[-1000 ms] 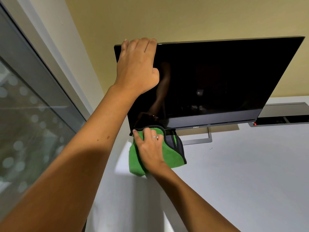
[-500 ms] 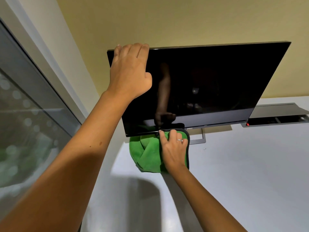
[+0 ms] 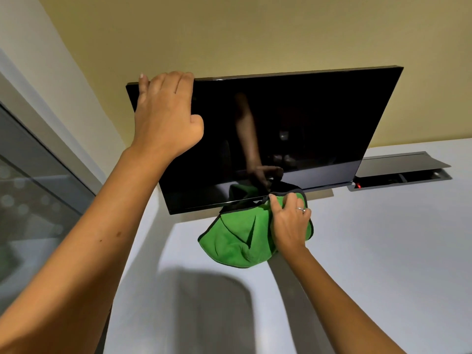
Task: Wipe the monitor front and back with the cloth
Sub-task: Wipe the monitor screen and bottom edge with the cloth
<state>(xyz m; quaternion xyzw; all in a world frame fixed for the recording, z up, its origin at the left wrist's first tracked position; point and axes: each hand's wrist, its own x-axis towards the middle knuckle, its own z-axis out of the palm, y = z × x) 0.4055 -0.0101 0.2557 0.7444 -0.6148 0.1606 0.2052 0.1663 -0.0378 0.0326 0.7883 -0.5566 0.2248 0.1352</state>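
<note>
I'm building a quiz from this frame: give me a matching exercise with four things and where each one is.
Things:
1. left hand
2. right hand
3. cloth
4. cable hatch

Places:
a. set into the desk, right of the monitor
b. hooked over the monitor's top left corner
c. hanging below the monitor's bottom edge
d. gripping the cloth at the bottom edge

Pairs: 1-b, 2-d, 3-c, 4-a

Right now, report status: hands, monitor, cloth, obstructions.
Left hand grips monitor at its top left corner. Right hand presses green cloth on the bottom bezel, mid-width. Nothing in the way.
</note>
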